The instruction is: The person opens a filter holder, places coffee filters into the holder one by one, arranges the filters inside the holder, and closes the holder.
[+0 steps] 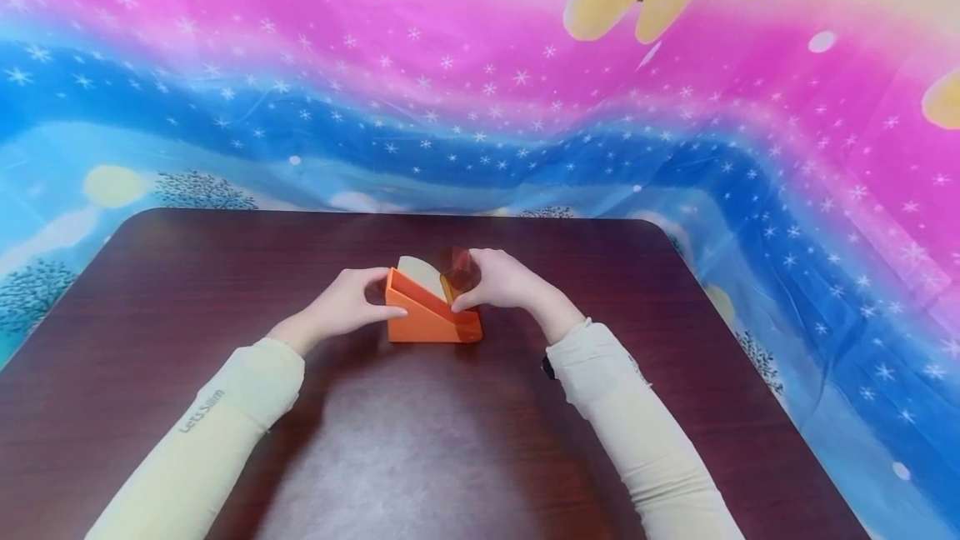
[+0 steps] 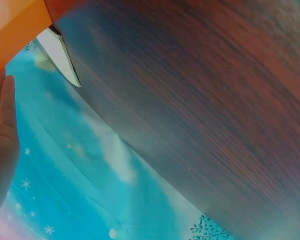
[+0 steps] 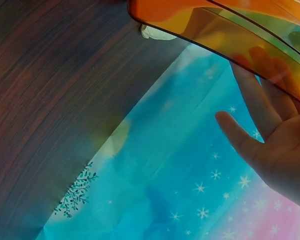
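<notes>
Pale cream sleeves [image 1: 202,440] nearest. Orange wedge-shaped box [image 1: 420,327] sits far of centre on the dark wood-grain surface [image 1: 187,282]. Left hand [image 1: 337,304] grips its tall left end, fingers parted to box width, likely steadying it. Right hand [image 1: 506,279] pinches the translucent amber curved cover [image 1: 459,267] at right, thumb near, fingers far, apparently keeping it off the pale round-edged insert [image 1: 420,273].

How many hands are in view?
2: the left hand grips the tall end of the orange box, the right hand holds the translucent amber flap.
</notes>
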